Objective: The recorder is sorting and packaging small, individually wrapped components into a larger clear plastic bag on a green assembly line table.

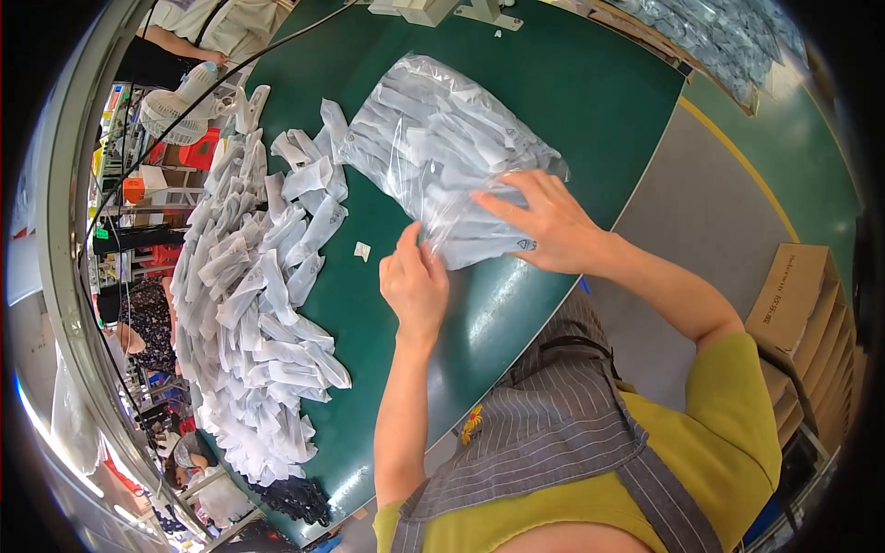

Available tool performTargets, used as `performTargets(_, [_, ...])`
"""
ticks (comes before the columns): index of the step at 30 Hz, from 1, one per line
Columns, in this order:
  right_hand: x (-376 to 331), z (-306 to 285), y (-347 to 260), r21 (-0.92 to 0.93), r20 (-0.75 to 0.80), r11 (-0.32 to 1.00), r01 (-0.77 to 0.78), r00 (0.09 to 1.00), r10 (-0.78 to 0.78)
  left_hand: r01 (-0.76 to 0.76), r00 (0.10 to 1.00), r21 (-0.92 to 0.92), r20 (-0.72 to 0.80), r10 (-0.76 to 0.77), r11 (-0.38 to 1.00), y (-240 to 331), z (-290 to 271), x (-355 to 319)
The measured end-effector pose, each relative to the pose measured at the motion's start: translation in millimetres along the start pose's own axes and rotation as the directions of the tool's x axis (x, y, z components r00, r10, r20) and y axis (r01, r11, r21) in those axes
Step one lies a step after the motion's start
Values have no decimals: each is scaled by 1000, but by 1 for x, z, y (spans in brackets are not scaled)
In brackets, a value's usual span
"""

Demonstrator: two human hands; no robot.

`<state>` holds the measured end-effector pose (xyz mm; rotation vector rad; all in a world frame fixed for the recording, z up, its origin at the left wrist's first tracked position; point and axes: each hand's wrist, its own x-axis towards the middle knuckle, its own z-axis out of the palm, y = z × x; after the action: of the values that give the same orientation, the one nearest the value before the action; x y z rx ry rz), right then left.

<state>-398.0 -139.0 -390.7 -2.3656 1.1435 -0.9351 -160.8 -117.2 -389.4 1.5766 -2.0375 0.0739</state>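
Note:
A large clear plastic bag (442,120) full of small whitish, frosted packets lies on the green table. My left hand (415,284) is closed at the bag's near left corner, thumb and forefinger pinching the loose film. My right hand (556,224) lies over the bag's near right part, thumb and fingers spread on the plastic. Some film is bunched between the two hands. To the left, a long heap of similar frosted packets (263,304) spreads along the table; what is inside them cannot be made out.
A small white scrap (362,251) lies between heap and bag. Black items (293,500) sit at the heap's near end. A metal frame (69,276) and a fan (175,115) stand left, with other people beyond. Cardboard boxes (788,300) stand right; more bagged packets (710,41) lie far right.

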Motion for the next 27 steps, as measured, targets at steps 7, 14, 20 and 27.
performTargets(7, [10, 2, -28, -123, -124, 935, -334, 940, 319, -343, 932, -383, -24, 362, 858, 47, 2, 23])
performTargets(14, [14, 52, -3, -229, -245, 968, -106, 968, 49, -415, 882, -481, -4, 471, 772, 61, -11, 29])
performTargets(20, [43, 78, -30, -257, -213, 955, -146, 973, 91, -447, 831, -481, 88, 549, 754, 50, -14, 5])
performTargets(27, [-2, 53, -10, 113, -111, 993, 27, 994, -15, -163, 957, -432, 151, 249, 887, 38, -11, -21])
